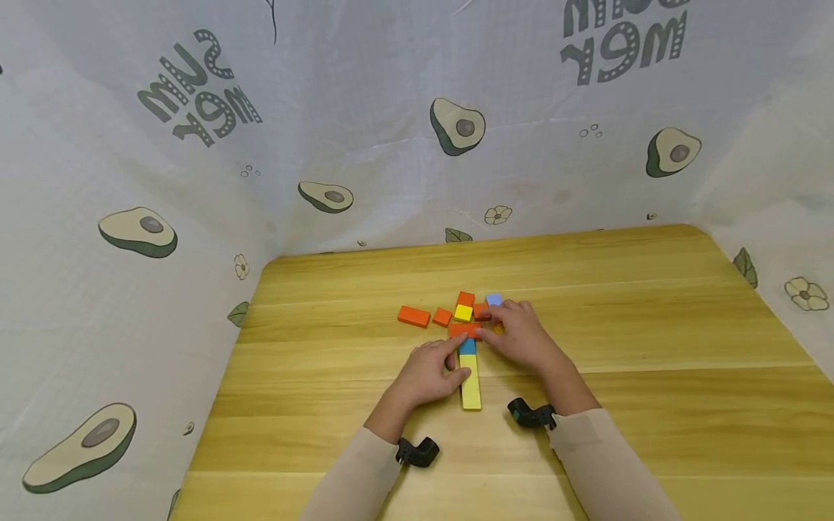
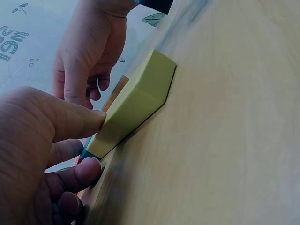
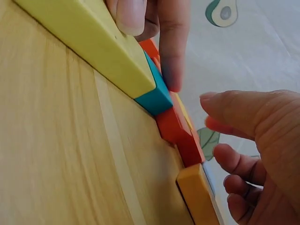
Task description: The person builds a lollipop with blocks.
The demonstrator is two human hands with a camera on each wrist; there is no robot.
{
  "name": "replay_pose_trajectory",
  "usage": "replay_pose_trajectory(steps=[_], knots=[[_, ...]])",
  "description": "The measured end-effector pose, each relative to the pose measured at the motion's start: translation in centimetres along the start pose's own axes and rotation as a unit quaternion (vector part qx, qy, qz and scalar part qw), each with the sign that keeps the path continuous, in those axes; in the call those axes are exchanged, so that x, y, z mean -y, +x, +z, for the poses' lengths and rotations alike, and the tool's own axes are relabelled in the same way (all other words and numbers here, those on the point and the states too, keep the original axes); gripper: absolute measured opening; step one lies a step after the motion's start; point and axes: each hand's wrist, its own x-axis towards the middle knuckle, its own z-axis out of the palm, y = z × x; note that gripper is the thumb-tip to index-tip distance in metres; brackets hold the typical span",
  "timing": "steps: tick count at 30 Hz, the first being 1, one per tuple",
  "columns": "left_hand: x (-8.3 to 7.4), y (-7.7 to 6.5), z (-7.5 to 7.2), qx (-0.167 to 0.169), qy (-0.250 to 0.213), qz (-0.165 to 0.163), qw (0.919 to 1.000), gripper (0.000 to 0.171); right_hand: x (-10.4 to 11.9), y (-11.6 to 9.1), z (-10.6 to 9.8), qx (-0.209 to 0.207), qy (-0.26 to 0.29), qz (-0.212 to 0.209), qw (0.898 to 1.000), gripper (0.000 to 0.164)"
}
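My left hand (image 1: 426, 373) reaches over a line of blocks on the table. Its index finger is extended onto the red block (image 1: 458, 330) by the blue block (image 1: 467, 347), while its thumb touches the long yellow block (image 2: 136, 103). Past the red block lie a small yellow block (image 1: 463, 313) and a small red block (image 1: 465, 297). My right hand (image 1: 521, 333) hovers at the right side, near another red block (image 1: 481, 312), a pale blue block (image 1: 494, 298) and a yellow-orange block (image 3: 199, 187). In the right wrist view its thumb stands apart from the blocks.
A long orange block (image 1: 413, 316) and a small orange block (image 1: 442, 317) lie left of the line. Behind the wooden table (image 1: 313, 347) hangs a pale printed cloth (image 1: 378, 137). Black cameras (image 1: 420, 453) are strapped to both wrists.
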Motion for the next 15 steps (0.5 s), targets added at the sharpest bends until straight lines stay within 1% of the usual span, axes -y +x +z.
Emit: replay_pose_trajectory(steps=[3, 7, 11, 15], knots=[[0.0, 0.0, 0.0, 0.001, -0.005, -0.001, 1.0, 0.061, 0.3, 0.5, 0.2, -0.012, 0.003, -0.015, 1.0, 0.031], [0.0, 0.0, 0.0, 0.003, -0.003, -0.002, 1.0, 0.061, 1.0, 1.4, 0.3, -0.009, -0.003, -0.019, 1.0, 0.029], [0.2, 0.1, 0.1, 0.003, -0.001, -0.001, 1.0, 0.06, 1.7, 2.9, 0.1, 0.009, -0.012, -0.027, 1.0, 0.027], [0.3, 0.1, 0.2, -0.001, -0.003, 0.004, 1.0, 0.059, 2.4, 4.6, 0.1, 0.041, -0.03, -0.051, 0.997, 0.027]])
